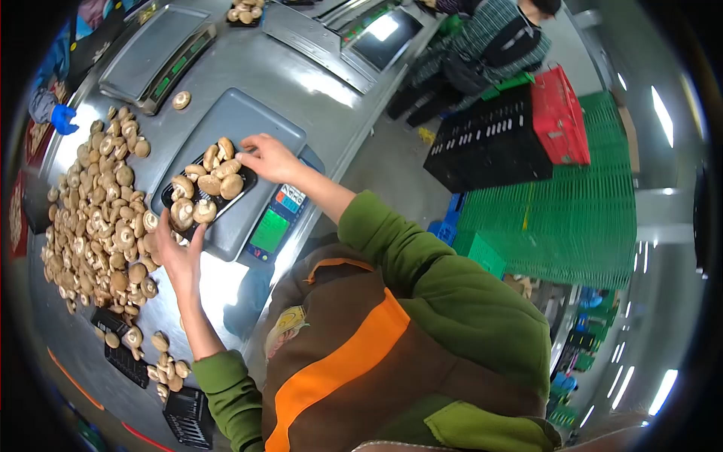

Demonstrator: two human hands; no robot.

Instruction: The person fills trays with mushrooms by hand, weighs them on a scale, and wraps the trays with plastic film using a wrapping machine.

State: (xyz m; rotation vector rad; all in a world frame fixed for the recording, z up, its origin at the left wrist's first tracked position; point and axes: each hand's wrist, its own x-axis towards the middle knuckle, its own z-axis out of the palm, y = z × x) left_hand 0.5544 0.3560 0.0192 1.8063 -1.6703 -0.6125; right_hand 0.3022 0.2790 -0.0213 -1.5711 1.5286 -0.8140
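A black tray [241, 193] filled with several brown mushrooms [209, 181] rests on the grey pan of a scale [267, 120], whose green display [269, 230] is lit. At the tray's near-left end is my left hand [179, 252], thumb and fingers apart around the mushrooms at that corner. My right hand [269, 157] is at the opposite end, its fingertips at the tray's edge beside a mushroom; whether they press on anything is hard to tell. To the left of the scale a large heap of mushrooms [105, 211] lies on the metal table [316, 83].
Stacked black trays [188, 418] and a few loose mushrooms [167, 369] lie at the lower left. Another scale [158, 56] stands at the upper left, near a blue-gloved hand [64, 119]. A person [489, 45], black crate [489, 139] and green crates [557, 203] are beyond the table.
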